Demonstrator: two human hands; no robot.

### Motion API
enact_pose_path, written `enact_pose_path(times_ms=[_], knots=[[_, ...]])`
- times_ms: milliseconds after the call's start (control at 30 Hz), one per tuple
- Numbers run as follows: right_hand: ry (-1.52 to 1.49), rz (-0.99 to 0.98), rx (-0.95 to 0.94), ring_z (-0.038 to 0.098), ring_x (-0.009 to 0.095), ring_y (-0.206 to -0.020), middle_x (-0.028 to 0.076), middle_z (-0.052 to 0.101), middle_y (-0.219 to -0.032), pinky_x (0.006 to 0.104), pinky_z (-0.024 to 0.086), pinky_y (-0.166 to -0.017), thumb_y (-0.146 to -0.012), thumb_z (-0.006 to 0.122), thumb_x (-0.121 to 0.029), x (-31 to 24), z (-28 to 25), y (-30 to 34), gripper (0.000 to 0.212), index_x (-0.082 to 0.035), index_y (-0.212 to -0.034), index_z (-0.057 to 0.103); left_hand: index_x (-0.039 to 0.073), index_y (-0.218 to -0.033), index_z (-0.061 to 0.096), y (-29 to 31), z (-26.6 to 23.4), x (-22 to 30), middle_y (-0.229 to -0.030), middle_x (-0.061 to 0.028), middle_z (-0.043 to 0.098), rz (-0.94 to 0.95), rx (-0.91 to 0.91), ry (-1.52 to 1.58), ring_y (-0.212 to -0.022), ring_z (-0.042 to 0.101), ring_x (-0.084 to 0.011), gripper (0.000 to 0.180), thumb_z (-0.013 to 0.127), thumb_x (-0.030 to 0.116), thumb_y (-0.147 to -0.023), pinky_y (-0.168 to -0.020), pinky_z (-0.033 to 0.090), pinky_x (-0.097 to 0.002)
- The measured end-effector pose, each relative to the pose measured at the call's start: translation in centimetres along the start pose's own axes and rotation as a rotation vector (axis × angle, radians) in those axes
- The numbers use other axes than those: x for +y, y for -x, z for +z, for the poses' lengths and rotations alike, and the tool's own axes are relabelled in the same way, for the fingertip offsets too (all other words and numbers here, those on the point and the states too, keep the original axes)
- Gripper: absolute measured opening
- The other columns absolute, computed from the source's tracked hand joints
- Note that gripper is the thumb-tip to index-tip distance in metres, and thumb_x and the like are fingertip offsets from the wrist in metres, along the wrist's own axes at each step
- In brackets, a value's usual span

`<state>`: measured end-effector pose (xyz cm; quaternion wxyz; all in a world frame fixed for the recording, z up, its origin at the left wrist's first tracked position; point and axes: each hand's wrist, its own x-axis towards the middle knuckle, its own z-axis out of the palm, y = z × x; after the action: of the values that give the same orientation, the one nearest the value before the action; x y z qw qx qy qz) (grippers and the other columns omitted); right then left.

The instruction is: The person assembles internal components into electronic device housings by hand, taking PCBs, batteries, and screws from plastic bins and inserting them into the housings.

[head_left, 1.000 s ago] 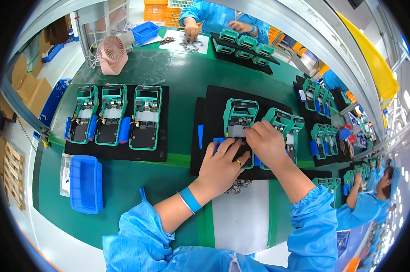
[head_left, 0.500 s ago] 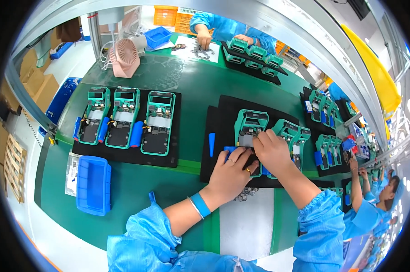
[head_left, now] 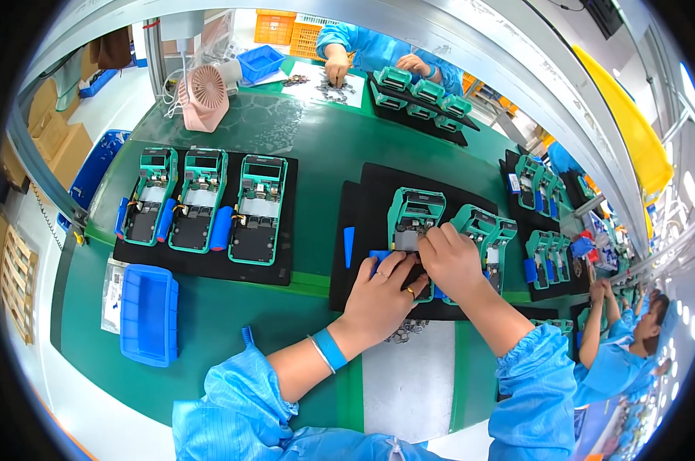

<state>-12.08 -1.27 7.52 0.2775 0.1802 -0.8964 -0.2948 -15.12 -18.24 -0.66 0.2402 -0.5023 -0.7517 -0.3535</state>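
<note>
A green-framed handheld device (head_left: 417, 203) lies with its inside exposed on a black mat (head_left: 350, 201), in front of me and slightly right. My left hand (head_left: 380, 300) is bent over its lower half, fingers and thumb holding it. At the middle of the same device, my right hand (head_left: 453, 260) has its fingertips pinched together. Whatever lies between those fingertips is hidden. A blue cylindrical piece (head_left: 378, 257) shows beside the left fingers. Close on the right are a second green device (head_left: 477, 220) and a third device (head_left: 506, 229), partly covered by my right arm.
Three opened devices (head_left: 258, 207) with blue cylinders lie on a left mat (head_left: 280, 269). Nearby are a blue bin (head_left: 149, 315), a blue tapered strip (head_left: 349, 246), and a pink fan (head_left: 207, 96). Small metal parts (head_left: 409, 330) lie below my hands. Co-workers sit across and right.
The whole view has shifted slightly, so the scene sits a little further left. Both my hands stay on the same device, with little finger movement. The co-worker's hand across the table has moved slightly.
</note>
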Motion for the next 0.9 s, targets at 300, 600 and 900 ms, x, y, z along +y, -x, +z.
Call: enact_pose_path(times_ms=[300, 600, 900], knots=[[-0.007, -0.007, -0.008, 0.055, 0.016, -0.077, 0.0, 0.05, -0.074, 0.0248, 0.047, -0.05, -0.061, 0.067, -0.014, -0.04, -0.18, -0.03, 0.014, -0.01, -0.074, 0.061, 0.021, -0.12, 0.073, 0.1, -0.08, -0.01, -0.138, -0.005, 0.055, -0.006, -0.003, -0.008, -0.132, 0.041, -0.0234, 0.047, 0.082, 0.027, -0.074, -0.1, 0.034, -0.0462], [-0.015, -0.009, 0.011, 0.055, 0.016, -0.076, 0.0, 0.049, -0.074, 0.0257, 0.047, -0.05, -0.062, 0.066, -0.013, -0.12, -0.26, -0.06, 0.015, -0.01, -0.075, 0.062, 0.02, -0.12, 0.074, 0.23, 0.1, 0.03, -0.136, -0.0066, 0.056, -0.004, 0.025, 0.019, -0.131, 0.042, -0.0243, 0.047, 0.08, 0.023, -0.073, -0.101, 0.035, -0.0463], [0.023, -0.004, -0.041, 0.055, 0.017, -0.08, 0.0, 0.049, -0.075, 0.0249, 0.047, -0.05, -0.06, 0.067, -0.017, 0.03, -0.41, -0.64, 0.015, -0.012, -0.07, 0.056, 0.021, -0.118, 0.075, 0.04, 0.0, 0.04, -0.136, -0.0058, 0.057, 0.007, 0.022, 0.021, -0.131, 0.042, -0.0241, 0.045, 0.079, 0.023, -0.074, -0.1, 0.035, -0.0459]])
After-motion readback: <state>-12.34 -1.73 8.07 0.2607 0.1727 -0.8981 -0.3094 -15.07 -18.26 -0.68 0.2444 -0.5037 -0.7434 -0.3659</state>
